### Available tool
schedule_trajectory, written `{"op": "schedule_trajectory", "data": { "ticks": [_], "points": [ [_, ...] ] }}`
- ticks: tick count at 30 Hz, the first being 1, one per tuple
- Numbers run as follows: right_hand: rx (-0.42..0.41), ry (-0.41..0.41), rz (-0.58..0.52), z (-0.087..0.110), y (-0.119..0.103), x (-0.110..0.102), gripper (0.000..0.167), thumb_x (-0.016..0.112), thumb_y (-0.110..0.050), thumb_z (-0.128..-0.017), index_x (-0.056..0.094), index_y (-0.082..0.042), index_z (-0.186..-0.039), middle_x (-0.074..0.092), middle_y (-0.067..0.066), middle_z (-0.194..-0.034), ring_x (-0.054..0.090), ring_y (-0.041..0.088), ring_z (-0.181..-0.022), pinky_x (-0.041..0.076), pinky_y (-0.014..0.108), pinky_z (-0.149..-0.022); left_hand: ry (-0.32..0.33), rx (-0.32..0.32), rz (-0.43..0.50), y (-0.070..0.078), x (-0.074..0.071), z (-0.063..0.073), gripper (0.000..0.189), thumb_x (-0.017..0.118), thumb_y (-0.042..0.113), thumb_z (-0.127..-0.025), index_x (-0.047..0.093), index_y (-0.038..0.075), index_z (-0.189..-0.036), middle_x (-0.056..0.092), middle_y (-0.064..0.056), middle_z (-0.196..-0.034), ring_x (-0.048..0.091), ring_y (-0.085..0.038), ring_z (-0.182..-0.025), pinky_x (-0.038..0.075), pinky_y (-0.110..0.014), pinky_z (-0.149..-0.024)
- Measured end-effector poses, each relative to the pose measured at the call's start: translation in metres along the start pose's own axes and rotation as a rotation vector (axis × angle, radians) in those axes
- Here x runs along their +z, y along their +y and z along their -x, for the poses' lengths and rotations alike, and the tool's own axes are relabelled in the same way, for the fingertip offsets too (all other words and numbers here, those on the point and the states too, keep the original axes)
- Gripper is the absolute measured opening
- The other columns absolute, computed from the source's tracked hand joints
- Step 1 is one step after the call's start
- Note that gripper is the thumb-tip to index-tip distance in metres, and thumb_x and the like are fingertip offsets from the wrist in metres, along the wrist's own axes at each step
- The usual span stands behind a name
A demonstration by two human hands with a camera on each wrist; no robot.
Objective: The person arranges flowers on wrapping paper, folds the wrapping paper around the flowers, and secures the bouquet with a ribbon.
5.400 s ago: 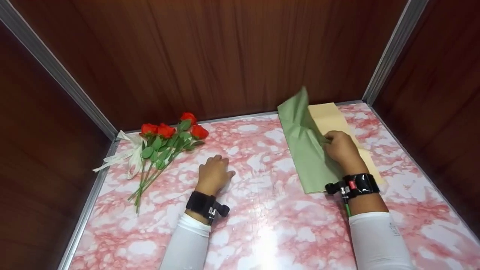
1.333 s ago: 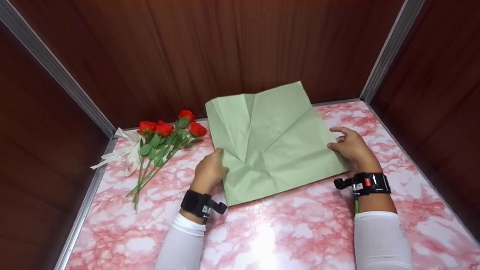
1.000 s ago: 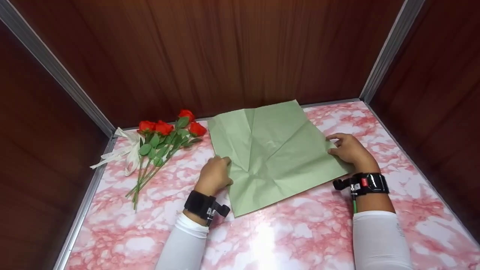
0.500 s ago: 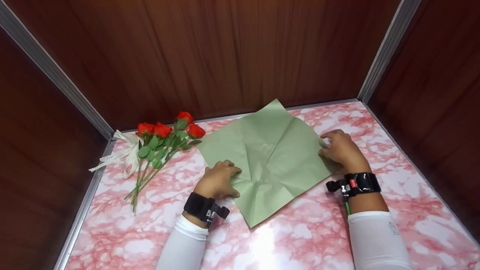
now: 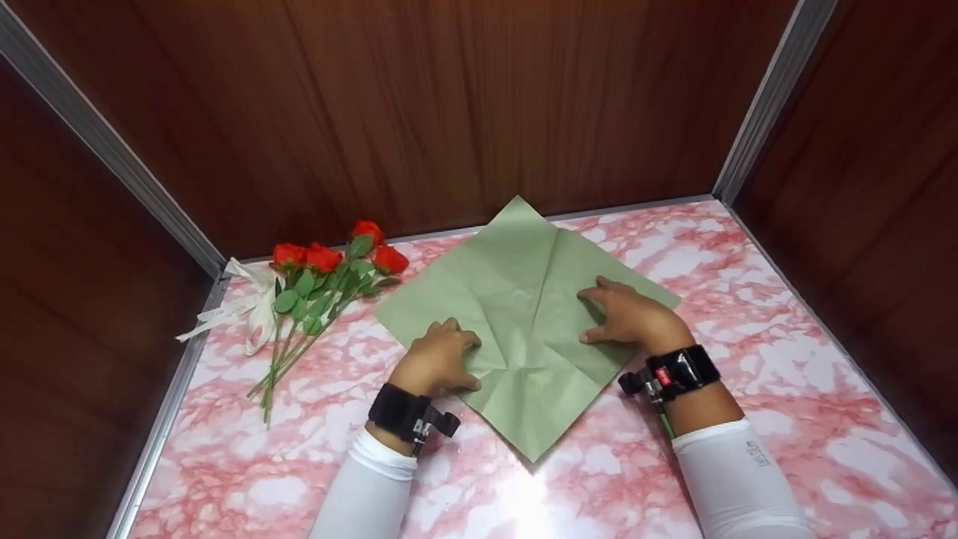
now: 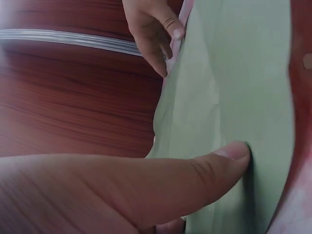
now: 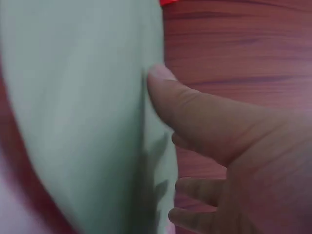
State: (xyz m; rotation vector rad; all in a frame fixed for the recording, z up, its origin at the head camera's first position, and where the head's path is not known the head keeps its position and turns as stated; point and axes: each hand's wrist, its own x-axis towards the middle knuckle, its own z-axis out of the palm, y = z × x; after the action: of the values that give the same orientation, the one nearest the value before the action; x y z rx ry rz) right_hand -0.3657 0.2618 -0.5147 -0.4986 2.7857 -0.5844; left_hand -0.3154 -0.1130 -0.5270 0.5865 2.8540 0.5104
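Observation:
A creased sheet of green wrapping paper [image 5: 516, 314] lies on the table like a diamond, one corner pointing to the front and one to the back wall. On its left front side rests my left hand [image 5: 438, 359], fingers spread and loosely bent; in the left wrist view its thumb [image 6: 222, 161] touches the paper. My right hand [image 5: 625, 314] is over the right part of the sheet with fingers spread. The right wrist view shows its thumb [image 7: 180, 100] against or just above the paper; I cannot tell which. Neither hand grips anything.
Several red roses [image 5: 323, 258] with green leaves and stems lie to the left of the paper. A whitish ribbon bow [image 5: 258, 303] is beside them at the left edge. Dark wood panels [image 5: 449, 112] enclose the pink marbled table [image 5: 786, 419] at the back and sides.
The green paper has come from the right to the middle, been opened out, laid flat and turned counter-clockwise into a diamond. My right hand has left its right edge and moved left over it.

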Motion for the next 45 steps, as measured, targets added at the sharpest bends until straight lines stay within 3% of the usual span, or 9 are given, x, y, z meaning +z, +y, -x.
{"op": "schedule_trajectory", "data": {
  "ticks": [5, 13, 21, 25, 30, 33, 36, 39, 45],
  "points": [
    [0.071, -0.026, 0.054, 0.002, -0.001, 0.002, 0.089, 0.098, -0.038, -0.089, 0.059, -0.006, -0.162, 0.039, 0.041, -0.174, 0.042, 0.063, -0.159, 0.042, 0.075, -0.126, 0.024, 0.000, -0.004, -0.006, 0.008, -0.003, 0.066, 0.104, 0.031, -0.076, 0.078, 0.013, -0.134, 0.062, -0.013, -0.122, 0.056, -0.038, -0.117, 0.057, -0.060, -0.091],
    [0.070, 0.028, 0.083, 0.006, -0.001, -0.001, 0.090, 0.105, -0.036, -0.080, 0.064, -0.005, -0.155, 0.062, 0.032, -0.149, 0.066, 0.053, -0.128, 0.055, 0.069, -0.111, 0.023, -0.005, -0.032, 0.001, 0.000, 0.001, 0.068, 0.107, 0.029, -0.073, 0.078, 0.010, -0.131, 0.062, -0.012, -0.120, 0.058, -0.037, -0.118, 0.055, -0.059, -0.094],
    [0.053, 0.043, 0.106, 0.006, 0.002, -0.001, 0.091, 0.105, -0.038, -0.079, 0.065, -0.006, -0.153, 0.062, 0.031, -0.148, 0.064, 0.058, -0.130, 0.055, 0.073, -0.109, 0.061, -0.042, -0.008, -0.003, -0.015, 0.001, 0.056, 0.096, 0.035, -0.090, 0.077, 0.011, -0.138, 0.072, -0.012, -0.125, 0.071, -0.039, -0.121, 0.058, -0.064, -0.102],
    [0.053, 0.054, 0.096, 0.007, 0.002, -0.001, 0.090, 0.106, -0.038, -0.078, 0.066, -0.006, -0.152, 0.063, 0.031, -0.148, 0.063, 0.058, -0.130, 0.054, 0.073, -0.108, 0.154, -0.118, 0.053, -0.027, -0.030, 0.002, 0.050, 0.086, 0.030, -0.100, 0.075, 0.007, -0.143, 0.076, -0.016, -0.133, 0.074, -0.040, -0.126, 0.059, -0.060, -0.108],
    [0.066, 0.041, 0.088, 0.008, 0.001, 0.001, 0.092, 0.105, -0.038, -0.078, 0.065, -0.006, -0.153, 0.061, 0.030, -0.151, 0.062, 0.057, -0.134, 0.053, 0.073, -0.111, 0.293, -0.280, 0.089, -0.073, -0.048, 0.013, 0.046, 0.079, 0.029, -0.106, 0.074, 0.002, -0.143, 0.080, -0.020, -0.136, 0.074, -0.044, -0.128, 0.058, -0.062, -0.109],
    [0.078, 0.008, 0.093, 0.007, -0.003, 0.003, 0.097, 0.104, -0.043, -0.077, 0.062, -0.006, -0.156, 0.059, 0.030, -0.152, 0.060, 0.055, -0.136, 0.054, 0.072, -0.111, 0.317, -0.347, 0.096, -0.098, -0.054, 0.024, 0.047, 0.077, 0.029, -0.108, 0.072, 0.000, -0.145, 0.079, -0.023, -0.138, 0.073, -0.048, -0.130, 0.057, -0.066, -0.109],
    [0.093, -0.014, 0.108, 0.006, -0.005, 0.004, 0.101, 0.101, -0.046, -0.076, 0.058, -0.005, -0.157, 0.057, 0.031, -0.151, 0.058, 0.055, -0.136, 0.054, 0.072, -0.110, 0.309, -0.340, 0.144, -0.110, -0.054, 0.027, 0.047, 0.076, 0.028, -0.108, 0.072, -0.001, -0.145, 0.078, -0.024, -0.137, 0.073, -0.048, -0.129, 0.057, -0.065, -0.109],
    [0.106, -0.012, 0.126, 0.006, -0.006, 0.006, 0.101, 0.099, -0.044, -0.076, 0.055, -0.006, -0.158, 0.052, 0.034, -0.155, 0.051, 0.063, -0.142, 0.054, 0.075, -0.108, 0.312, -0.291, 0.202, -0.106, -0.050, 0.021, 0.045, 0.076, 0.028, -0.107, 0.073, 0.001, -0.143, 0.078, -0.024, -0.133, 0.073, -0.044, -0.125, 0.057, -0.062, -0.109],
    [0.094, -0.010, 0.131, 0.003, -0.011, 0.005, 0.105, 0.099, -0.046, -0.078, 0.053, -0.014, -0.167, 0.029, 0.034, -0.181, 0.024, 0.067, -0.166, 0.037, 0.095, -0.113, 0.316, -0.174, 0.206, -0.069, -0.034, 0.001, 0.035, 0.081, 0.024, -0.104, 0.080, 0.003, -0.132, 0.077, -0.018, -0.129, 0.072, -0.037, -0.125, 0.057, -0.055, -0.114]
  ]
}}
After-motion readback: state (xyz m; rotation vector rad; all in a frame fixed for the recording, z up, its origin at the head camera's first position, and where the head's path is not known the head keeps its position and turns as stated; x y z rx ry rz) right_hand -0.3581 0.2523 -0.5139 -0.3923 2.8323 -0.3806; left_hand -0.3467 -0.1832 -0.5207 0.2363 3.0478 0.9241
